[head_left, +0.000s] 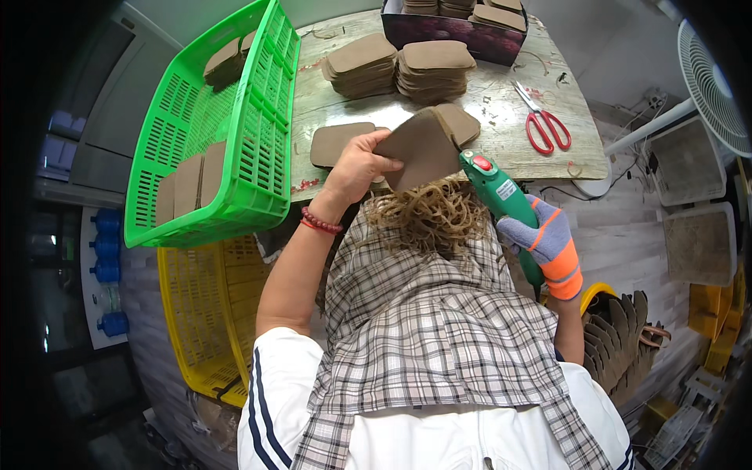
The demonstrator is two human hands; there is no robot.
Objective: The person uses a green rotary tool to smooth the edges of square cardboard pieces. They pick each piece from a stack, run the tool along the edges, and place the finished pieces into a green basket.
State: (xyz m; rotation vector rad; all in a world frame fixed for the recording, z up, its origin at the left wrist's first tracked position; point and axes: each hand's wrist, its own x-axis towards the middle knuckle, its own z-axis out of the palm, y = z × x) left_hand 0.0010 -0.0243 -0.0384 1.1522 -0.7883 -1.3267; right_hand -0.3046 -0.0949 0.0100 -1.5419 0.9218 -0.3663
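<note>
Left hand (362, 166) pinches brown panel (423, 157) above heaped trimmings (431, 218), presumably so scraps drop there | gloved right hand (547, 244) grips green power tool (500, 192), tip at panel's right edge

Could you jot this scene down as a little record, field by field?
Left hand: bare, holding a flat brown piece
Right hand: gloved, gripping a green handheld tool, tip by the piece's edge
Lap: curly brown strips on a checked apron
Table: stacked brown pieces, red-handled scissors
Table's left: green basket holding similar pieces
</note>
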